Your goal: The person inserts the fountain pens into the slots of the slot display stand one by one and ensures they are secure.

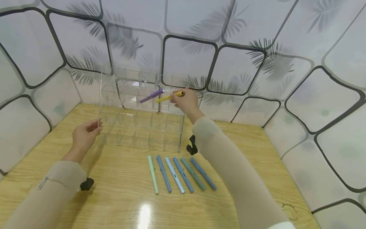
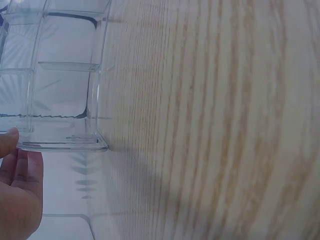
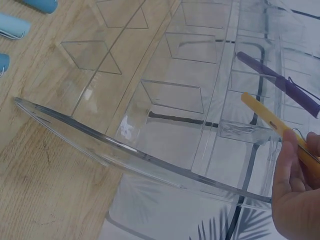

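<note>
A clear acrylic display rack (image 1: 143, 124) with tiers of small compartments stands upright on the table. My left hand (image 1: 85, 133) pinches the rack's left side panel, thumb on one face and fingers on the other; the left wrist view shows this hand (image 2: 20, 195) at the panel's edge. At the rack's upper right, my right hand (image 1: 186, 100) holds a yellow pen (image 1: 166, 98) between thumb and fingers, its free end pointing left. Beside it a purple pen (image 1: 151, 96) rests slanted in an upper tier. In the right wrist view, the yellow pen (image 3: 262, 112) overlaps a compartment near the purple pen (image 3: 270, 77).
In front of the rack lie several pens in a row: a mint pen (image 1: 152, 175), a light blue pen (image 1: 175, 175), a dark green pen (image 1: 193, 174) and blue ones such as the rightmost pen (image 1: 203, 174). Patterned fabric walls (image 1: 188, 63) enclose the wooden table (image 1: 114, 197).
</note>
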A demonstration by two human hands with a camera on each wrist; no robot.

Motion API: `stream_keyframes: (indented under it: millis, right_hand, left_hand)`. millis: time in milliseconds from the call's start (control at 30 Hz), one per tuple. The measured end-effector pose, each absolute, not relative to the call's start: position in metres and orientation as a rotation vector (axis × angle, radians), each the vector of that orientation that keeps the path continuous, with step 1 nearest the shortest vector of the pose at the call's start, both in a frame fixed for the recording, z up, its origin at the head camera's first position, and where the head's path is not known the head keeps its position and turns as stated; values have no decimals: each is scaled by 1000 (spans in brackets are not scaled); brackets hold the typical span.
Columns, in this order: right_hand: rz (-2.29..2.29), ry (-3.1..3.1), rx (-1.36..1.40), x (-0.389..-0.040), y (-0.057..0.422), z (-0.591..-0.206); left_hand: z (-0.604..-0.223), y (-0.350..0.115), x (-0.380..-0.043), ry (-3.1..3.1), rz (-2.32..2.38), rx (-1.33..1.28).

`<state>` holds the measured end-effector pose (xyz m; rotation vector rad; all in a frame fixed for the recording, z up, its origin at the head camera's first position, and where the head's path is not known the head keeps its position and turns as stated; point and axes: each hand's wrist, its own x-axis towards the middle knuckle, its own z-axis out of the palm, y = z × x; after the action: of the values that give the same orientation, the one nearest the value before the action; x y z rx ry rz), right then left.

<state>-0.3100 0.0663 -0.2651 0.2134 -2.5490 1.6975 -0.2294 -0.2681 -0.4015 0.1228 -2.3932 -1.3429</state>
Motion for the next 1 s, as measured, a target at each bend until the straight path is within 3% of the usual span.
stream_keyframes:
  millis: [1000]
  right_hand:
    - [1772, -2570, 313, -312, 85, -263]
  left_hand:
    - [-403, -268, -229, -2367, -1354, 109]
